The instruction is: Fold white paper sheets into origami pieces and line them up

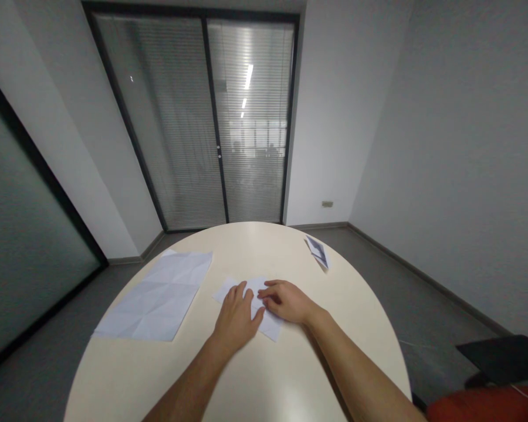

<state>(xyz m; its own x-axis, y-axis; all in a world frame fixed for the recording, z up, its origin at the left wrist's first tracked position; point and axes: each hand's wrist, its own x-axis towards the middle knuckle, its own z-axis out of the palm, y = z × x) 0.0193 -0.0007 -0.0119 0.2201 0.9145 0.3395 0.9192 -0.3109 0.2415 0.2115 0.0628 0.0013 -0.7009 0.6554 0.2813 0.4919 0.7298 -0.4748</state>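
Observation:
A small folded piece of white paper (271, 327) lies on the round table, partly covered by my hands. My left hand (237, 316) rests on its left side, fingers stretched out and thumb apart, pressing down. From the right, my right hand (288, 302) reaches over the same paper, its fingers bent and drawn in toward the thumb at the paper's middle. The exact fold under the fingertips is hidden.
A large creased white sheet (158, 299) lies at the table's left. Near the far right edge sits a small folded paper (317, 252) with a dark print. The pale round table (246, 240) ends before a glass door (250, 176). A red chair (488, 404) stands lower right.

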